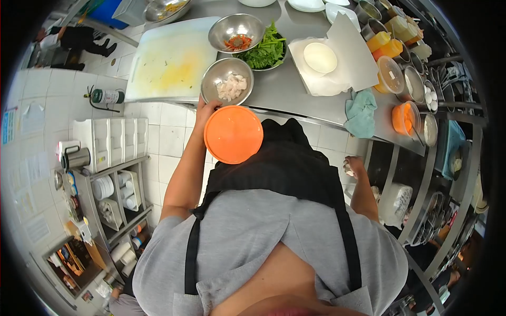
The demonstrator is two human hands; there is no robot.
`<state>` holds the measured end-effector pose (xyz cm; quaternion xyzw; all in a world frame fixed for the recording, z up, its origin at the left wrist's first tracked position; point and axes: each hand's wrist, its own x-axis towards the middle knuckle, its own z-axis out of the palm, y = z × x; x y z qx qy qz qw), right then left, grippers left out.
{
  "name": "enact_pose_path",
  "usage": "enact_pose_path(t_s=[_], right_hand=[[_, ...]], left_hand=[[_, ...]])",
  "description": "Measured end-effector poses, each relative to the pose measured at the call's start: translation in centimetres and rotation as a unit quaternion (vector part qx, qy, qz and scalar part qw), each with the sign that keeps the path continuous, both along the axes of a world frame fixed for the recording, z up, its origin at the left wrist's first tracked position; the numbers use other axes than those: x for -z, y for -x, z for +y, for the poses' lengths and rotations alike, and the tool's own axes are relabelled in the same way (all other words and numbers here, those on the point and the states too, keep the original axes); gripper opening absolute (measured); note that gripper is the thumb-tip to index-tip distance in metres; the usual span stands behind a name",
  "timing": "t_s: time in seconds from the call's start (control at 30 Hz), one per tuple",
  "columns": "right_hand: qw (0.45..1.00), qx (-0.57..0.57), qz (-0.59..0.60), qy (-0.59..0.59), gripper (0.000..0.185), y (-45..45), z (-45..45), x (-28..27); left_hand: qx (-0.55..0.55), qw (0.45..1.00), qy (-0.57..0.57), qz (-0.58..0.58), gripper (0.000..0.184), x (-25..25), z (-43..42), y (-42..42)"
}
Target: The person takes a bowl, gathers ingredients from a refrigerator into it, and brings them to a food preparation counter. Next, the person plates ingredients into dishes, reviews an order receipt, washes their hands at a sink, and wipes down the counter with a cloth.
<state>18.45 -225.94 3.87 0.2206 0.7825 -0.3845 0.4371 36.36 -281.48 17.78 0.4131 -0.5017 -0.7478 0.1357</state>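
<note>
My left hand (pixel 204 111) is closed at the near rim of a steel bowl (pixel 208 79) that holds pale, chopped raw meat pieces (pixel 232 87). Right beside that hand, in front of my apron, is a round tub with an orange lid (pixel 233 135); what supports it is hidden. My right hand (pixel 355 165) hangs low at my side, away from the table, its fingers curled round something small and whitish that I cannot make out. Behind the meat bowl stand a steel bowl of sliced red-orange pieces (pixel 236 25) and a bowl of leafy greens (pixel 266 52).
A stained white cutting board (pixel 171 63) lies left on the steel table (pixel 311 108). An open white box (pixel 350 55) holds a round white bowl (pixel 320 58). A green cloth (pixel 361 113) hangs over the front edge. Sauce bottles (pixel 387 47) and an orange-filled tub (pixel 405 118) crowd the right.
</note>
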Motion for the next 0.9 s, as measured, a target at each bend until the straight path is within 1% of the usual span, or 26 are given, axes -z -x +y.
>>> enact_pose_path(t_s=[0.07,0.13,0.17,0.2,0.27,0.3,0.4,0.43,0.5,0.53,0.6,0.63,0.67,0.7,0.73,0.77,0.8,0.83,0.9], right_hand=[[1.000,0.021,-0.011,0.003,0.016,-1.2,0.6,0.9],[0.998,0.002,-0.053,0.019,0.018,-1.7,1.8,2.1],[0.994,-0.113,0.001,-0.008,0.018,-2.1,2.6,2.3],[0.993,-0.114,0.000,-0.014,0.018,-1.8,2.1,0.9],[0.994,-0.016,-0.063,-0.091,0.016,-1.5,-1.0,-3.1],[0.996,-0.003,-0.049,-0.076,0.017,-1.2,-0.4,-2.6],[0.995,0.003,-0.071,-0.068,0.017,-0.4,0.3,-3.0],[0.995,-0.001,-0.072,-0.072,0.017,-0.2,0.4,-3.0],[0.982,-0.136,-0.048,-0.119,0.018,0.5,0.0,-2.8],[0.981,-0.143,-0.048,-0.119,0.018,0.9,-0.2,-2.7],[0.958,-0.273,0.009,-0.084,0.015,1.6,-0.2,-2.2],[0.957,-0.279,0.008,-0.084,0.015,2.4,1.7,0.5],[0.920,-0.383,0.064,-0.058,0.015,3.4,4.3,4.4],[0.869,-0.480,0.118,-0.031,0.016,4.2,5.7,6.5],[0.865,-0.486,0.119,-0.031,0.016,4.4,3.9,4.6],[0.933,-0.353,0.027,-0.068,0.015,4.5,0.5,0.9],[0.970,-0.208,-0.064,-0.103,0.016,4.7,-1.9,-2.0],[0.985,-0.109,-0.101,-0.083,0.016,5.2,-1.8,-1.6],[0.984,-0.126,-0.102,-0.077,0.017,6.0,-1.9,-1.8]], left_hand=[[-0.019,0.998,-0.051,0.028,0.056,0.6,-0.6,0.4],[-0.024,0.998,-0.056,0.028,0.057,0.0,-0.8,1.1],[-0.033,0.998,-0.055,0.028,0.058,-0.1,-0.7,1.2],[-0.034,0.997,-0.062,0.028,0.058,0.2,-0.7,1.2],[-0.053,0.998,-0.020,-0.006,0.059,0.0,-0.6,1.5],[-0.066,0.997,-0.025,0.019,0.060,-0.7,-0.2,1.6],[-0.074,0.997,-0.017,0.003,0.060,-1.4,0.2,1.9],[-0.073,0.996,-0.044,0.008,0.060,-1.5,0.2,1.8],[-0.082,0.995,-0.058,0.020,0.061,-0.7,0.0,1.5],[-0.083,0.994,-0.068,0.034,0.061,-0.5,-0.2,1.4],[-0.094,0.993,-0.068,0.038,0.061,-0.8,0.0,1.3],[-0.099,0.992,-0.068,0.043,0.062,-1.2,0.2,1.3],[-0.105,0.991,-0.067,0.043,0.062,-1.8,0.4,1.4],[-0.110,0.990,-0.073,0.052,0.062,-2.5,0.7,1.6],[-0.115,0.988,-0.080,0.062,0.062,-2.9,0.8,1.6],[-0.122,0.987,-0.080,0.066,0.062,-2.6,0.7,1.4],[-0.104,0.987,-0.086,0.083,0.065,-2.3,0.4,1.1],[-0.086,0.987,-0.091,0.099,0.067,-2.1,0.3,0.9],[-0.092,0.988,-0.085,0.093,0.067,-3.1,0.6,1.2]])
